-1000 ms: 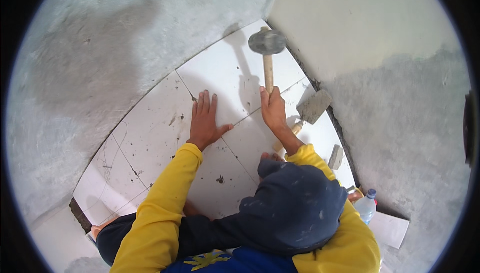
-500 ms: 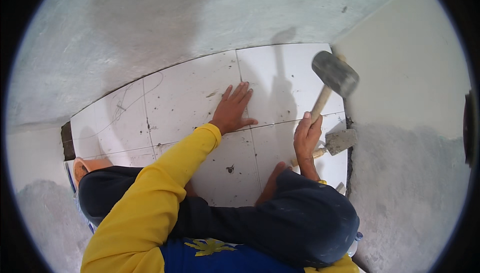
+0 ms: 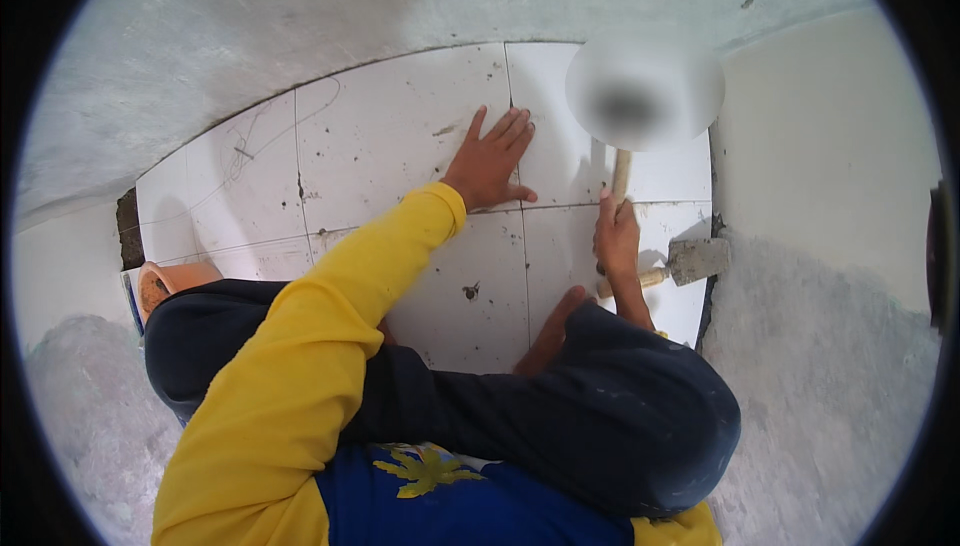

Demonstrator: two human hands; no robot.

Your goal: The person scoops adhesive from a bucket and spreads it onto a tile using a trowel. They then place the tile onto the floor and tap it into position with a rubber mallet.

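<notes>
My left hand (image 3: 490, 162) lies flat with its fingers spread on the white floor tiles (image 3: 390, 136), over the joint between two of them. In my right hand (image 3: 617, 238) is the wooden handle of a rubber mallet (image 3: 622, 172), gripped near its lower end. The mallet's dark head shows only as a smeared patch above the far right tile. A trowel (image 3: 699, 261) with a mortar-crusted blade lies beside my right hand, its wooden handle passing partly behind my wrist.
Grey plastered walls (image 3: 300, 16) border the tiles at the back and right. An orange bucket (image 3: 185, 276) lies by my left knee. Thin wire (image 3: 240, 151) rests on the far left tiles. A dark gap (image 3: 130, 231) shows at the left edge.
The mallet has turned from leaning right to nearly straight away from me, its head now blurred. My left hand stays at the same tile joint. The whole view has shifted a little.
</notes>
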